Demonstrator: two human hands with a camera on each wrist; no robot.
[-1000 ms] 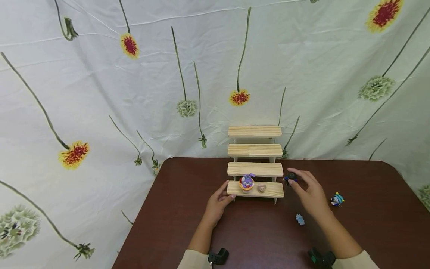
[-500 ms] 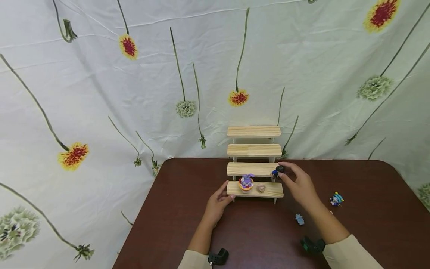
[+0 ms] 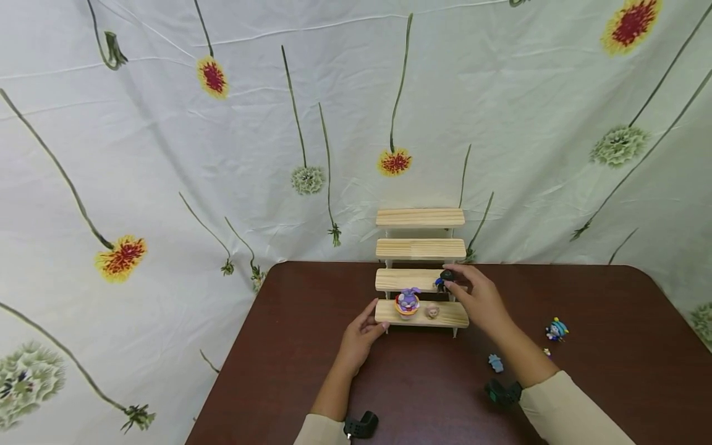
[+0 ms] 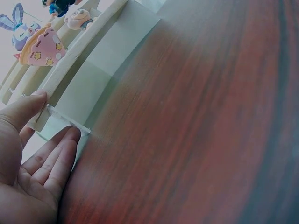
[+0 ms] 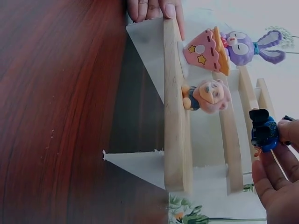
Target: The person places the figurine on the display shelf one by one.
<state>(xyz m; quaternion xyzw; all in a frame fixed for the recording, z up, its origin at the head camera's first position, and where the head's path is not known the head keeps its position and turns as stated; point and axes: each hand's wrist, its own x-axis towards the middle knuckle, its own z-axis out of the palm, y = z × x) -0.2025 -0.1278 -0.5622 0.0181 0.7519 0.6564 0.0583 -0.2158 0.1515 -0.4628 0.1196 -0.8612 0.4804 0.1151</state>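
Observation:
A four-step wooden display stand [image 3: 421,248] rises at the back of the dark table. My left hand [image 3: 357,343] holds the left end of its lowest step, thumb [image 4: 35,103] over the front corner. Between the thumb and fingers of my right hand [image 3: 483,300] is a small blue-and-black figurine [image 5: 264,131], at the right part of the second step from the bottom; my fingers partly hide it. On the lowest step sit a purple rabbit figurine [image 3: 408,301] in a pink cup with stars and, to its right, a small pinkish bear figurine [image 5: 211,95].
On the table to the right lie a figurine with a blue striped hat [image 3: 557,330], a pale-blue figurine [image 3: 495,363] and a tiny one [image 3: 547,352] beside my right forearm. A floral cloth [image 3: 250,136] hangs close behind the stand.
My right hand has carried the blue-and-black figurine leftward, from beside the stand to over the second step. The left hand has stayed at the lowest step's end.

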